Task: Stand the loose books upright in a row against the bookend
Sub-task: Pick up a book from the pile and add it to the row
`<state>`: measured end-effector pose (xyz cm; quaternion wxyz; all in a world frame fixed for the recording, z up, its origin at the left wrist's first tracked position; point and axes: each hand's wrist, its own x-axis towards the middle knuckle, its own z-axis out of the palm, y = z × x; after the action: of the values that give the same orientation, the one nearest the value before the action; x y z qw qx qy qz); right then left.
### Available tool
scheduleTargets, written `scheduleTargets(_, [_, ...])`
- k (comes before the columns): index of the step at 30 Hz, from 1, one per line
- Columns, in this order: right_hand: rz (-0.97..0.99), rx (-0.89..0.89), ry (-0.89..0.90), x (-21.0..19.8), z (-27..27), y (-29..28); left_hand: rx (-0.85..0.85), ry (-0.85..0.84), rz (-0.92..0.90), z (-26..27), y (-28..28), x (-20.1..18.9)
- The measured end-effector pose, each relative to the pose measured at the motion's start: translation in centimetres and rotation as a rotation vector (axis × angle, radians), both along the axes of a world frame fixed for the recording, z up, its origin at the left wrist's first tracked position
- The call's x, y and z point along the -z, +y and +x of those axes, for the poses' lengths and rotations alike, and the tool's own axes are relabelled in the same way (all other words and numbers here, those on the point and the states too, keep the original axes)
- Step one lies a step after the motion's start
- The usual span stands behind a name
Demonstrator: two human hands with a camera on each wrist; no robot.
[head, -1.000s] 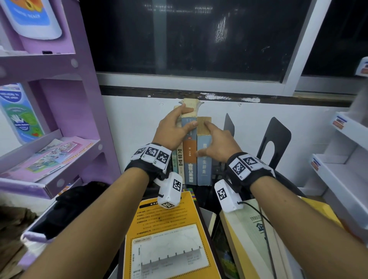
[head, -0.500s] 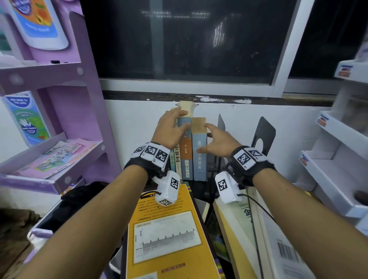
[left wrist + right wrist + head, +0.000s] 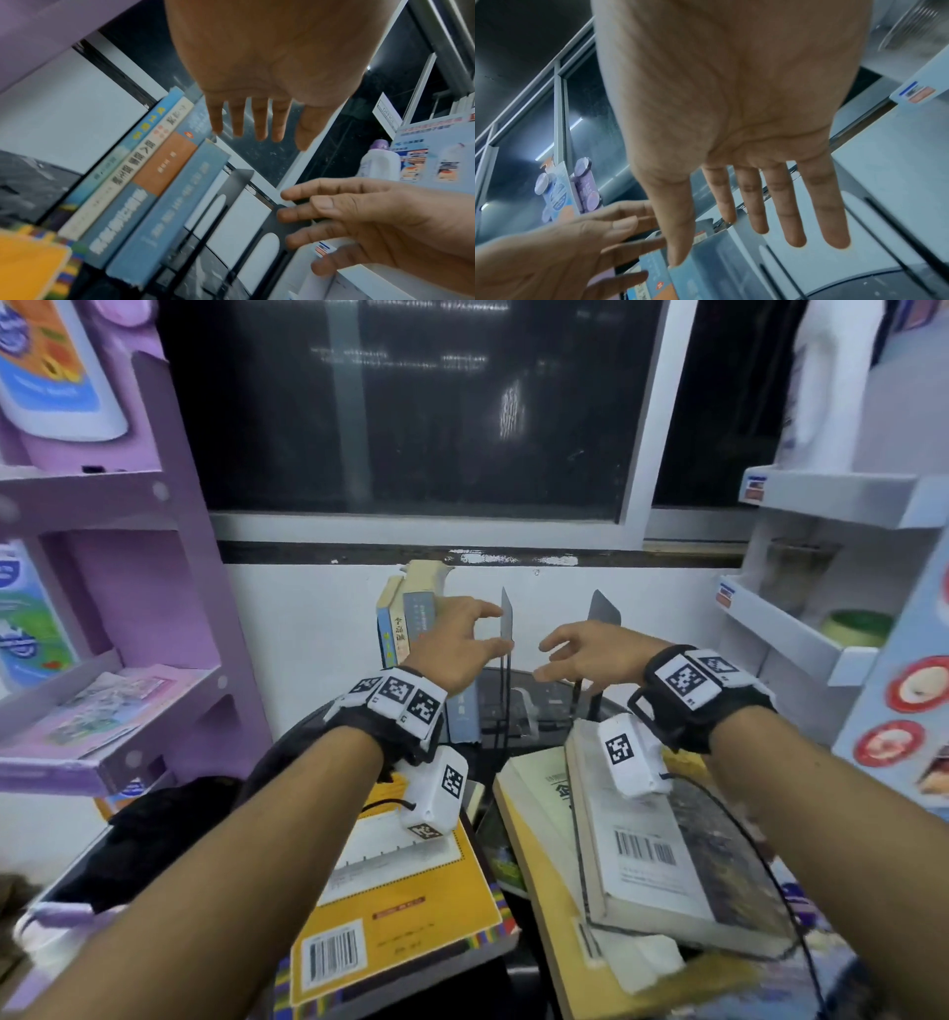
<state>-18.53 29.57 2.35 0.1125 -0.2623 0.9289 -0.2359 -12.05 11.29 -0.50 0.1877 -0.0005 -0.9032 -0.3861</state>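
A purple shelf unit [image 3: 154, 618] is standing far to the left of the left fingers, carrying a flat pink booklet [image 3: 102, 706]; nearer, below the left wrist, a yellow book [image 3: 400, 906] is lying flat on the desk [image 3: 518, 983], barcode showing; the upright books [image 3: 411, 618] are standing in a row just behind and left of the left hand [image 3: 452, 649], spines facing out, the tall pale one at the back leaning a little; in the left wrist view four spines are showing, and the rightmost, a blue book [image 3: 177, 207], is sitting right beside the black bookend [image 3: 506, 621]; the left hand is hovering with its fingers [image 3: 259, 119] spread and nearly straight, gripping nothing, the thumb reaching toward the bookend's top edge, though whether it is touching cannot be told; the right hand [image 3: 590, 654] is hanging just right of the bookend, its fingers [image 3: 790, 203] straight and apart, also holding nothing; a second black bookend [image 3: 603, 608] is rising behind the right fingers; below the right wrist, loose books [image 3: 657, 855] are lying stacked flat on the desk, a pale cover with a barcode on top; farther right of the right fingers a white shelf unit [image 3: 821, 629] is holding a green tub [image 3: 855, 626].
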Motion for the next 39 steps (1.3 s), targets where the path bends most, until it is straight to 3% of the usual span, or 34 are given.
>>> scheduleTargets(7, [0.164, 0.097, -0.088, 0.9, 1.3, 6.8, 0.173, -0.397, 0.043, -0.1, 4.8, 1.6])
scheduleTargets(14, [0.239, 0.182, -0.163, 2.3, 1.8, 11.7, 0.174, -0.585, 0.025, -0.8, 7.9, 3.9])
scheduleTargets(23, [0.185, 0.255, -0.316, 4.8, 1.7, 13.8, 0.176, -0.681, 0.043, -2.7, 9.7, 6.5])
scheduleTargets(30, [0.161, 0.229, -0.292, 5.1, 1.7, 13.2, 0.209, -0.665, 0.064, -4.2, 8.9, 8.1])
scheduleTargets(35, [0.134, 0.219, -0.325, 5.0, 1.9, 12.8, 0.235, -0.656, -0.014, -1.3, 10.2, 5.1])
scheduleTargets(39, [0.098, 0.248, -0.311, 4.8, 2.0, 12.6, 0.264, -0.598, 0.002, -1.1, 10.5, 4.9])
